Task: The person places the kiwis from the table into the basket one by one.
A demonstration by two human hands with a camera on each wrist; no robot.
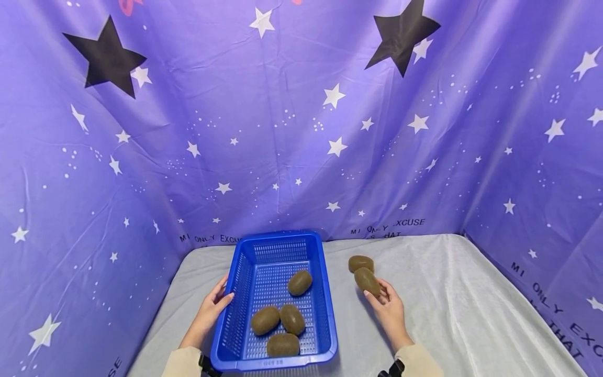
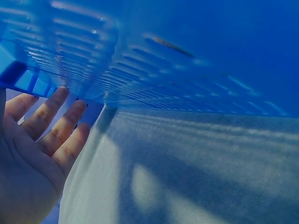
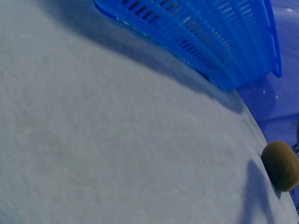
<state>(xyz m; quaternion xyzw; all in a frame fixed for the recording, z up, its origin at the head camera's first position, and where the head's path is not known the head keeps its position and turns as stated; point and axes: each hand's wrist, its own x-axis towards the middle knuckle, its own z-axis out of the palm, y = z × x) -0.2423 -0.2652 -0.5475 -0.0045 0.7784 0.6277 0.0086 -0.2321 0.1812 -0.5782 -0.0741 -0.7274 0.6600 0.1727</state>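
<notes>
A blue plastic basket (image 1: 273,363) holds several brown kiwis, among them one kiwi (image 1: 300,283) apart from the rest. My left hand (image 1: 209,313) is at the basket's left side, its thumb at the rim; in the left wrist view its fingers (image 2: 55,128) extend along the slotted outer wall. Right of the basket, my right hand (image 1: 387,310) pinches a kiwi (image 1: 366,281) between thumb and fingers. Just behind that one, another kiwi (image 1: 360,263) lies on the cloth. The right wrist view shows a kiwi (image 3: 281,166) at its right edge, but not the hand.
A pale grey cloth (image 1: 452,293) covers the table. Purple star-printed curtains (image 1: 282,131) stand behind and along both sides, with the basket's far rim close to the back one. The basket casts a shadow (image 3: 140,58) on the cloth.
</notes>
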